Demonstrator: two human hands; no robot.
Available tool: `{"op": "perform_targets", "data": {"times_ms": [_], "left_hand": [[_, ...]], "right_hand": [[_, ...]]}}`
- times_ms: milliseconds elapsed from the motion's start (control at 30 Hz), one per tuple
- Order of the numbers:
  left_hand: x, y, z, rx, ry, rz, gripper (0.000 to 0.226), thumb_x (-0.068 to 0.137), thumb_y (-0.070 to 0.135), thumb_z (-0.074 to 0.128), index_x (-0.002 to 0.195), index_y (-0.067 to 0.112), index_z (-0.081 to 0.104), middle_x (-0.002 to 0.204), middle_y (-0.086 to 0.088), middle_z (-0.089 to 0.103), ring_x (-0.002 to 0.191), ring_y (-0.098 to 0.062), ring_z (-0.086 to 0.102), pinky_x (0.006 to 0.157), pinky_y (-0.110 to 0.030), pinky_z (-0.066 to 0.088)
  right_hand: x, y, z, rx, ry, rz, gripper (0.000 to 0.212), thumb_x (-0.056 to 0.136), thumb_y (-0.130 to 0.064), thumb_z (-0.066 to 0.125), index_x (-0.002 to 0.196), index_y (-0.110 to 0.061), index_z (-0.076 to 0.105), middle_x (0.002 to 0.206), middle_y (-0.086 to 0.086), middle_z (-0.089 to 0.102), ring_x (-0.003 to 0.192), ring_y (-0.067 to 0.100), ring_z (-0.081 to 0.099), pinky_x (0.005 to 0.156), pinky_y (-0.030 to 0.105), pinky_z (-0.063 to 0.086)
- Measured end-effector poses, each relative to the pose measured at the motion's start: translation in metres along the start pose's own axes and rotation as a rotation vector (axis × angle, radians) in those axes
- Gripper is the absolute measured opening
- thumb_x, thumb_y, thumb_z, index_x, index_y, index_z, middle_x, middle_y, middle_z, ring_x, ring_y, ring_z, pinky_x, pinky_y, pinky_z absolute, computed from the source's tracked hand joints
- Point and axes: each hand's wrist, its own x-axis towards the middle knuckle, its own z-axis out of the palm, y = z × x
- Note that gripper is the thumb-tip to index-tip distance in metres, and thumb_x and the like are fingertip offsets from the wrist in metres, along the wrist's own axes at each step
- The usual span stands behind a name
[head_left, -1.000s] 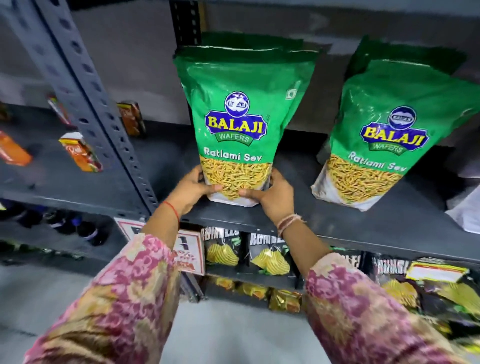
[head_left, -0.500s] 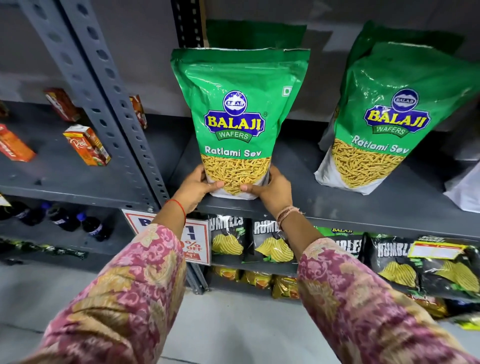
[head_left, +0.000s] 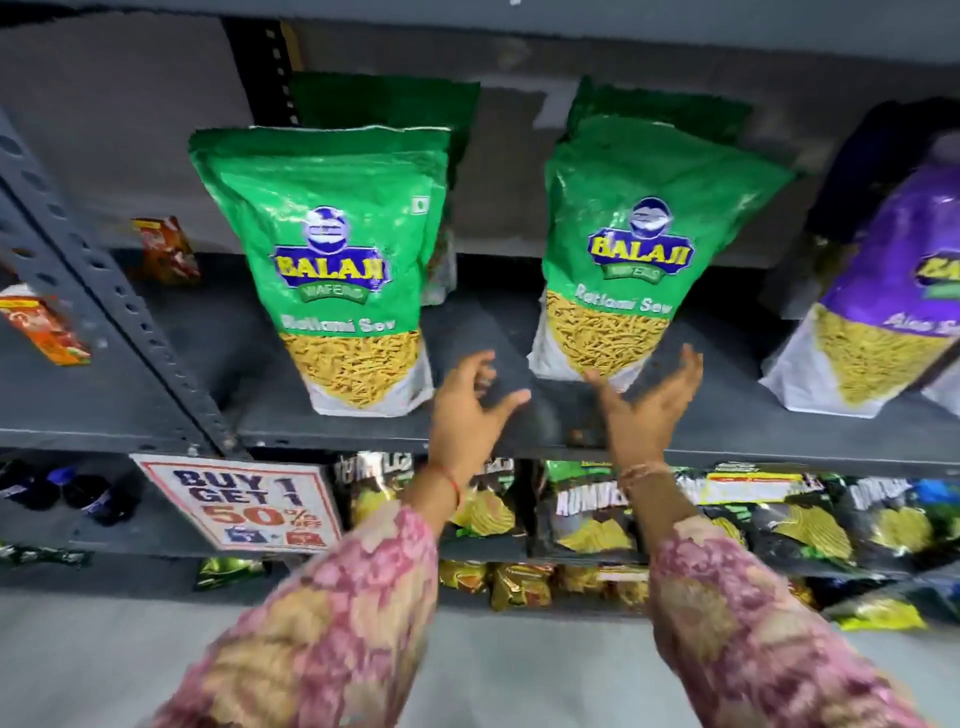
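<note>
Two green Balaji Ratlami Sev bags stand upright on a grey metal shelf (head_left: 727, 431). The left green bag (head_left: 343, 270) stands free, with another green bag behind it. The right green bag (head_left: 639, 249) leans back slightly. My left hand (head_left: 467, 410) hovers with spread fingers over the bare shelf between the two bags, holding nothing. My right hand (head_left: 649, 400) is spread just under the right bag's lower right corner; whether it touches the bag I cannot tell. The frame is motion-blurred.
A purple Balaji bag (head_left: 893, 291) stands at the far right. A perforated grey upright (head_left: 104, 291) slants down the left, with small orange boxes (head_left: 44, 330) beyond it. A "Buy 1 Get 1" sign (head_left: 244, 504) hangs below, beside dark chip packets (head_left: 592, 514) on lower shelves.
Both hands have let go of the left green bag, which now stands alone. They moved right toward the second green bag, and the view swung right.
</note>
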Motion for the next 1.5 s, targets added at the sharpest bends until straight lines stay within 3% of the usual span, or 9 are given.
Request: {"op": "perform_targets", "data": {"times_ms": [100,200,333,467,633,767,1133,1300,1500], "left_hand": [[0.061,0.002,0.038,-0.098,-0.226,-0.215,0.099,0.064,0.002,0.082,0.143,0.007,0.024,0.144,-0.020,0.040,0.129,-0.027,0.042,0.108,-0.036,0.036],[0.097,-0.008,0.059,-0.067,-0.444,-0.314,0.121,0.049,0.012,0.087,0.147,0.015,0.015,0.152,-0.013,0.034,0.137,-0.027,0.036,0.114,-0.041,0.032],[0.096,-0.006,0.075,-0.096,-0.397,-0.297,0.075,0.062,-0.013,0.075,0.129,0.000,0.043,0.134,-0.021,0.053,0.116,-0.025,0.052,0.105,-0.041,0.042],[0.078,0.004,0.067,-0.047,-0.322,-0.183,0.062,0.056,-0.006,0.082,0.113,-0.001,0.056,0.121,-0.019,0.063,0.101,-0.020,0.059,0.094,-0.035,0.049],[0.035,0.009,0.068,0.030,-0.239,-0.113,0.051,0.054,0.009,0.087,0.099,0.002,0.064,0.107,-0.016,0.071,0.092,-0.020,0.065,0.086,-0.034,0.053],[0.019,0.007,0.070,0.021,-0.236,-0.144,0.050,0.056,0.007,0.086,0.100,-0.002,0.064,0.108,-0.017,0.070,0.093,-0.021,0.065,0.088,-0.033,0.053],[0.020,0.002,0.071,0.006,-0.289,-0.187,0.053,0.056,0.007,0.086,0.102,0.000,0.062,0.112,-0.019,0.069,0.097,-0.027,0.066,0.093,-0.040,0.053],[0.021,-0.002,0.073,-0.011,-0.292,-0.206,0.051,0.057,0.003,0.085,0.103,0.000,0.063,0.109,-0.016,0.069,0.094,-0.024,0.066,0.078,-0.018,0.055],[0.018,0.002,0.070,-0.037,-0.325,-0.221,0.061,0.055,0.007,0.087,0.109,0.000,0.060,0.117,-0.017,0.066,0.104,-0.028,0.064,0.097,-0.040,0.051]], "right_hand": [[0.057,0.008,-0.022,0.003,-0.251,0.122,0.108,0.063,-0.011,0.084,0.144,0.000,0.015,0.153,0.018,0.023,0.141,0.024,0.025,0.112,0.025,0.020],[0.085,0.018,-0.024,0.034,-0.439,0.138,0.092,0.059,0.009,0.081,0.135,0.003,0.030,0.133,0.017,0.047,0.119,0.022,0.046,0.098,0.021,0.040],[0.094,0.021,-0.014,0.109,-0.498,0.206,0.075,0.061,0.013,0.077,0.126,0.004,0.038,0.116,0.015,0.056,0.103,0.022,0.052,0.091,0.033,0.048],[0.091,0.019,-0.029,0.162,-0.546,0.202,0.069,0.064,0.015,0.073,0.124,0.004,0.041,0.113,0.014,0.057,0.097,0.019,0.055,0.075,0.013,0.050],[0.080,0.021,-0.055,0.141,-0.645,0.192,0.067,0.067,0.016,0.070,0.124,-0.001,0.040,0.108,0.006,0.055,0.098,0.016,0.053,0.074,0.006,0.048],[0.072,0.025,-0.063,0.089,-0.679,0.219,0.070,0.068,0.012,0.072,0.128,0.001,0.038,0.113,0.009,0.056,0.105,0.020,0.051,0.096,0.028,0.042],[0.063,0.045,-0.068,-0.052,-0.663,0.133,0.084,0.067,-0.005,0.080,0.135,-0.007,0.030,0.131,0.016,0.052,0.120,0.029,0.050,0.107,0.041,0.039],[0.063,0.044,-0.069,-0.078,-0.681,0.108,0.080,0.070,-0.007,0.078,0.134,-0.006,0.031,0.131,0.014,0.052,0.114,0.020,0.048,0.099,0.029,0.036],[0.063,0.044,-0.068,-0.078,-0.687,0.124,0.081,0.071,-0.004,0.077,0.136,-0.006,0.028,0.133,0.015,0.050,0.120,0.025,0.047,0.101,0.030,0.036]]}}
